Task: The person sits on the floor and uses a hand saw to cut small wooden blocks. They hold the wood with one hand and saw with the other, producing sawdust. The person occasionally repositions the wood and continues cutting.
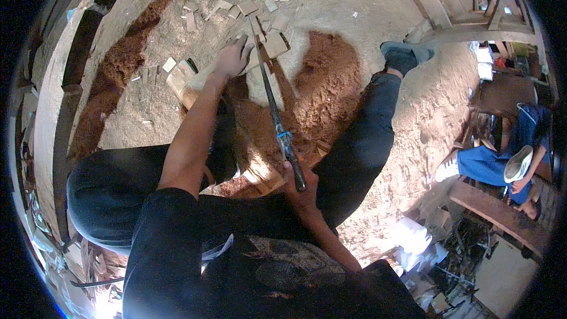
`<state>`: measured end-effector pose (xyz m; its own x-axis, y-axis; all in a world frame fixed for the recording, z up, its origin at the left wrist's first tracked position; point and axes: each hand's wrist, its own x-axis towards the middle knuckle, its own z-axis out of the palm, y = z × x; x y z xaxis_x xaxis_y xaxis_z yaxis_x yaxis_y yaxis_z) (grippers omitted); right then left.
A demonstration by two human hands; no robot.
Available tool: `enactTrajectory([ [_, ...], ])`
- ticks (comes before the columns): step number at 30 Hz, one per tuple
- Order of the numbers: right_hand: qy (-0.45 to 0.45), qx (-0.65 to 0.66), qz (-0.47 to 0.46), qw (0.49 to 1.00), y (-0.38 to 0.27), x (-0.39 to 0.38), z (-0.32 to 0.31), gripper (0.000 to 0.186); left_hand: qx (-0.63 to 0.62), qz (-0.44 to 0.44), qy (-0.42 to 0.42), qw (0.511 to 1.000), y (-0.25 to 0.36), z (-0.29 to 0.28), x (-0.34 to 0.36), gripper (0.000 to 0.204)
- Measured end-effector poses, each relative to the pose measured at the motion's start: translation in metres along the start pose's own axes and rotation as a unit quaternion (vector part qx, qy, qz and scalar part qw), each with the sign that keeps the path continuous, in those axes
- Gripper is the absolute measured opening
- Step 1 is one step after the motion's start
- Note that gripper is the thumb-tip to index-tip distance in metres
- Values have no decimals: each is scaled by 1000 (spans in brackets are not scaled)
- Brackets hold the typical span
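While your right grip [305,191] clasps the long tool [284,136], your left grip [232,59] spreads open | sawdust [328,77] on floor [428,103] | person [484,162] sits

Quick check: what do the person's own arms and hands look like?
The left hand and right hand are ungloved, with no wristband visible. The forearms are bare below the short black sleeves.
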<state>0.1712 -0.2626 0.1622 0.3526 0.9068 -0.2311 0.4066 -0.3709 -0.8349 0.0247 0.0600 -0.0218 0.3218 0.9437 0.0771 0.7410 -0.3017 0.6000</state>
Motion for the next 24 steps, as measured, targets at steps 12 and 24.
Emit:
enactTrajectory([
  [12,-90,-37,52,994,-64,-15,-70,49,11,-17,-50,999,8,-13,-5,51],
  [24,-67,-68,-11,995,-61,-15,-44,49,44,58,43,996,3,2,-8,42],
])
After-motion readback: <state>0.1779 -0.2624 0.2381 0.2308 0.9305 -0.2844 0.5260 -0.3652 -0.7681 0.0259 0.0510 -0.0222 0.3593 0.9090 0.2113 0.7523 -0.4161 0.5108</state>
